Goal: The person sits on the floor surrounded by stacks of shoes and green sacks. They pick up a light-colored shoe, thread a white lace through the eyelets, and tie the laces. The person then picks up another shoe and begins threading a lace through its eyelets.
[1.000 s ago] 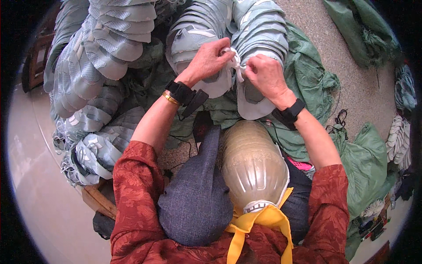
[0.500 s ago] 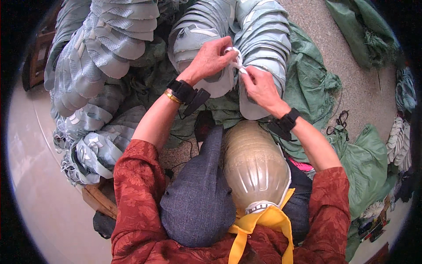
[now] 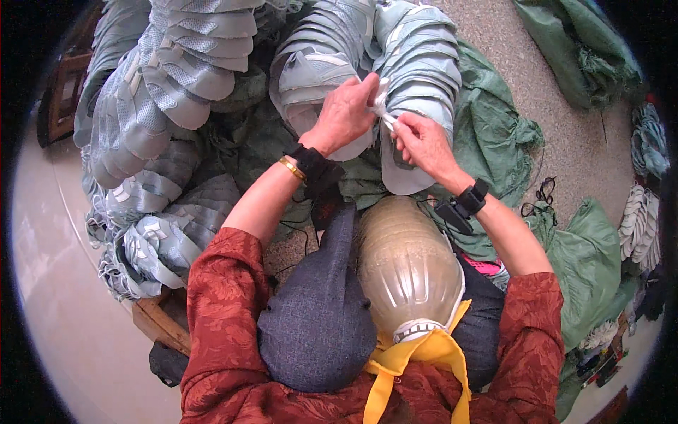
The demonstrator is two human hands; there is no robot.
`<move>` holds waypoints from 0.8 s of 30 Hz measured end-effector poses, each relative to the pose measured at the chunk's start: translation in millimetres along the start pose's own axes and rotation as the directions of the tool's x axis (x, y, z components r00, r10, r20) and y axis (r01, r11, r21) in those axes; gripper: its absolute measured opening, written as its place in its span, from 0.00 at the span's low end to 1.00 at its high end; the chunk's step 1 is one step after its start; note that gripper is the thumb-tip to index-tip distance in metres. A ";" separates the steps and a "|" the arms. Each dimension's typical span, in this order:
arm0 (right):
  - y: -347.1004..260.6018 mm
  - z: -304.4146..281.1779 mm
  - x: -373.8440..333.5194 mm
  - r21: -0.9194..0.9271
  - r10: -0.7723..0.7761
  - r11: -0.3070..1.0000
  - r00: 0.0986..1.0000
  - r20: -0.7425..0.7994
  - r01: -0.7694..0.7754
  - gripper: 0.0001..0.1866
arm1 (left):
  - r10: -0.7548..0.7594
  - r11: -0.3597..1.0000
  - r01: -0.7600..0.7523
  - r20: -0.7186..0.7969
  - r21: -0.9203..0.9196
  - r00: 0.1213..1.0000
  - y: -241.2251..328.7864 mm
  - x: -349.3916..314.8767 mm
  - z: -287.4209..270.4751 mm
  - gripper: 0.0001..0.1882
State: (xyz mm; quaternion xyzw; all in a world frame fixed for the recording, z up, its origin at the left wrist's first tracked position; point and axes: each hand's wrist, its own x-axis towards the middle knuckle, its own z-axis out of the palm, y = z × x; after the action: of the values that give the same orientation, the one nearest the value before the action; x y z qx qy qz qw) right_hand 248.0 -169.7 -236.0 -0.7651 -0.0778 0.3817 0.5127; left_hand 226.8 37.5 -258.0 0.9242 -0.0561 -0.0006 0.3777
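Nearest, across the lap, lies a tan, ribbed plastic bottle [image 3: 406, 272] with a yellow cloth strip knotted at its neck, beside a dark grey fabric-covered knee.

Above it the left hand [image 3: 344, 116] and right hand [image 3: 422, 141] meet, both pinched shut on a small white strip of tape or ribbon [image 3: 382, 106] stretched between the fingertips, just over the end of a pale grey-blue stack of cut shoe-upper pieces [image 3: 417, 85].

That stack looks about to be bound; I judge the tying barely begun, with the strip not yet around anything.

Further left, many bundles of the same grey-blue pieces [image 3: 152, 106] lie heaped, and green mesh sacks [image 3: 494, 134] spread on the speckled floor beyond.

Against half a second ago, the hands have lifted slightly and drawn closer, the strip pulled shorter between them.
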 end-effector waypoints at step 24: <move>12.6 0.1 7.7 -0.372 -0.364 0.859 0.930 0.039 0.352 0.10 | -0.060 0.995 0.033 -0.278 -0.099 0.959 -3.9 -30.1 26.3 0.13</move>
State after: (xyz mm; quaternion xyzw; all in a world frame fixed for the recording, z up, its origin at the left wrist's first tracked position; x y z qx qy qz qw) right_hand 250.0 -171.5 -250.6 -0.8265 -0.2812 0.2456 0.4213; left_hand 196.2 25.1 -280.8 0.8973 0.0198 0.1191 0.4245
